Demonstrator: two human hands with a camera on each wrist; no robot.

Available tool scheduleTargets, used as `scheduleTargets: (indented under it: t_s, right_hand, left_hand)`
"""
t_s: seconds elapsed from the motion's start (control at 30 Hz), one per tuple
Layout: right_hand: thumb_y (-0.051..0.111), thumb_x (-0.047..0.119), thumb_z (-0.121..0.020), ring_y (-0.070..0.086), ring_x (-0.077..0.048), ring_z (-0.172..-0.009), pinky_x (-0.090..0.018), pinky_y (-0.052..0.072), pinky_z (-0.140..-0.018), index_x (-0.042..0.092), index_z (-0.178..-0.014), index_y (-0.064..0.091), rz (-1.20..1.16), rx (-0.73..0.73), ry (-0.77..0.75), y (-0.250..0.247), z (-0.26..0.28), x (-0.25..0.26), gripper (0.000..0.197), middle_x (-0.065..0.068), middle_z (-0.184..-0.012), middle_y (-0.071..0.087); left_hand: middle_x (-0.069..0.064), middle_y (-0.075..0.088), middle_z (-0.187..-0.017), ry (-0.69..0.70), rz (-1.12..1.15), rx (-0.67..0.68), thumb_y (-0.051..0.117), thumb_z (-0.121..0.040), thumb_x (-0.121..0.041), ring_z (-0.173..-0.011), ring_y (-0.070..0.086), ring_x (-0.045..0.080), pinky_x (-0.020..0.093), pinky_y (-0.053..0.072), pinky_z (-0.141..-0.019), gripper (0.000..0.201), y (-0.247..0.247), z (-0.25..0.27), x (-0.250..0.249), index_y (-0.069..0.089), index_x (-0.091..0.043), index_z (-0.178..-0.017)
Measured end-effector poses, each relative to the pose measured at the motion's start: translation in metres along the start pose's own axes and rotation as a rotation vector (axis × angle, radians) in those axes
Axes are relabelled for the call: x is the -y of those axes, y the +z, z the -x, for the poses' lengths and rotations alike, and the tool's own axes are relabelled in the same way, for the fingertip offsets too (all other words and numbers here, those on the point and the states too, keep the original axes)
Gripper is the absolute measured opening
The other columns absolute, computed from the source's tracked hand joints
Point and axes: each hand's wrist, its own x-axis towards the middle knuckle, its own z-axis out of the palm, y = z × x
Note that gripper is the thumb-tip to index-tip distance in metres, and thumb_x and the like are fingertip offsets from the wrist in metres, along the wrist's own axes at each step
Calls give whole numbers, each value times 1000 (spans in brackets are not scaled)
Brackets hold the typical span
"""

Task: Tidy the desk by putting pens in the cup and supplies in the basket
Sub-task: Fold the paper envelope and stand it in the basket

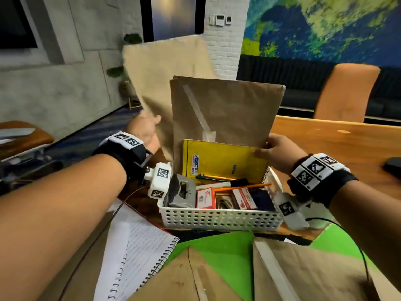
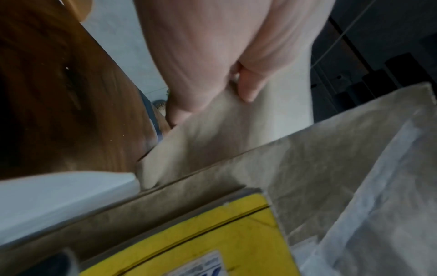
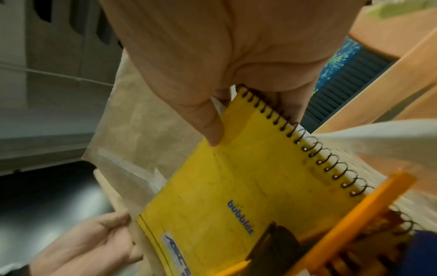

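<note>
A white perforated basket (image 1: 217,218) stands mid-desk. It holds a grey hole punch (image 1: 183,192), small red-and-white boxes (image 1: 206,197), pencils (image 1: 240,186) and an upright yellow spiral notebook (image 1: 223,161) (image 3: 248,186) (image 2: 212,242). A brown envelope (image 1: 227,109) (image 2: 307,168) stands behind the notebook. My right hand (image 1: 265,147) (image 3: 246,121) pinches the notebook's top right corner, thumb on the cover. My left hand (image 1: 152,127) (image 2: 210,104) pinches a paler tan envelope (image 1: 165,72) (image 2: 212,130), held tilted at the basket's back left corner. No cup is plainly visible.
In front of the basket lie an open lined spiral notebook (image 1: 138,253), green paper (image 1: 221,253) and more brown envelopes (image 1: 303,272). A dark flat object (image 1: 392,168) sits at the right on the wooden table (image 1: 325,135). An orange chair (image 1: 345,92) stands behind.
</note>
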Motion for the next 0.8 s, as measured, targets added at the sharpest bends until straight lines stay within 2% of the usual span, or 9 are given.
scheduleTargets:
  t_s: [0.1,0.23,0.4,0.47,0.53,0.6,0.67,0.73,0.8]
  right_hand:
    - [77,25,-85,62,-22,-107,-39,53,-92,24,-138,42,110,-65,4,-3,7,2,63,-1,-120,62]
    - [80,23,-82,48,-12,-118,-37,44,-104,30,-149,25,-36,-107,-27,-10,13,11,87,11,-130,48]
    - [74,4,-81,63,-17,-110,-46,49,-103,22,-129,56,-243,-82,28,-8,16,13,54,4,-116,68]
    - [76,7,-78,63,-19,-110,-47,50,-102,22,-129,56,-268,-73,72,-4,19,11,57,3,-116,69]
    - [79,21,-66,62,-19,-113,-46,51,-100,29,-132,52,-255,-88,88,-2,19,4,72,6,-120,67]
    - [81,36,-55,64,-19,-109,-47,54,-92,39,-130,48,-263,-122,62,-5,7,-20,82,10,-117,68]
    - [84,43,-49,66,-19,-106,-48,56,-87,43,-129,46,-292,-142,49,-11,3,-34,89,10,-114,69]
    - [88,38,-50,66,-19,-104,-44,56,-87,35,-133,46,-383,-170,88,-17,43,2,94,5,-114,69]
    - [83,16,-68,63,-16,-98,-31,51,-84,23,-139,42,-497,-193,162,-21,80,29,82,-3,-116,64]
  left_hand:
    - [16,72,-118,-47,95,165,42,-104,-5,-105,72,33,52,58,-91,30,21,28,6,66,-16,-119]
    - [21,71,-121,-129,82,249,36,-105,-11,-113,68,38,55,51,-102,37,32,48,17,71,-6,-115]
    - [13,73,-119,-202,-12,401,43,-98,-54,-111,70,33,50,53,-98,56,25,56,15,69,-14,-127]
    - [10,73,-93,-180,5,350,45,-92,-49,-81,65,34,34,51,-73,48,19,58,9,72,-10,-100]
    - [4,51,-70,-179,3,317,44,-84,-33,-62,38,25,28,29,-59,26,12,64,-1,53,-18,-65]
    - [13,66,-91,-160,-48,294,45,-76,-27,-81,64,33,33,50,-78,10,4,73,-13,51,-20,-72]
    - [14,67,-120,-129,-171,270,45,-77,-21,-112,65,33,46,47,-105,12,-4,81,-25,56,-17,-82]
    - [8,66,-114,-70,-322,211,44,-87,-10,-103,63,24,37,47,-99,22,-17,89,-33,65,-16,-89]
    - [6,63,-108,-66,-480,196,46,-92,-6,-93,60,19,29,48,-81,30,-36,97,-39,71,-12,-107]
